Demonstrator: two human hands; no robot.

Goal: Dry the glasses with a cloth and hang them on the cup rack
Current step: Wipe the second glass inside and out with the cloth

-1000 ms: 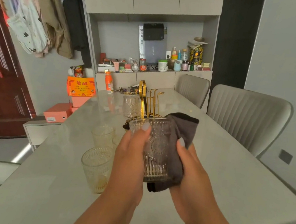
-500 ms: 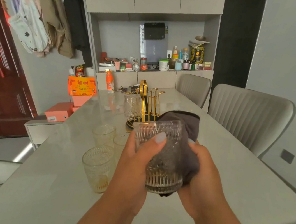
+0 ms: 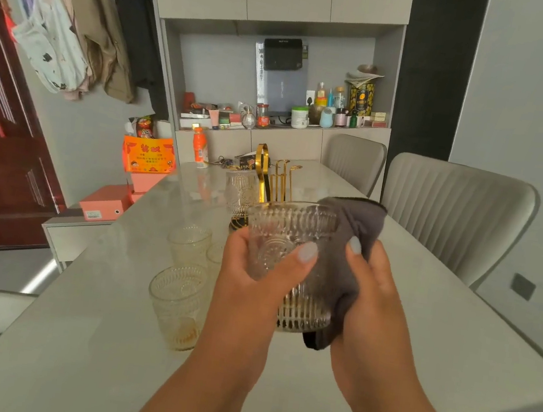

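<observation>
Glass (image 3: 287,242) held above table (image 3: 419,329), left hand (image 3: 254,272) wrapped round its side, right hand (image 3: 369,288) pressing grey cloth (image 3: 350,251) against it. Gold cup rack (image 3: 276,182) behind, one glass hanging. Three glasses (image 3: 178,300) wait at left.

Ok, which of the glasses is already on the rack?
The clear embossed glass on the left side of the gold cup rack. The others stand on the table or sit in the hands.
</observation>
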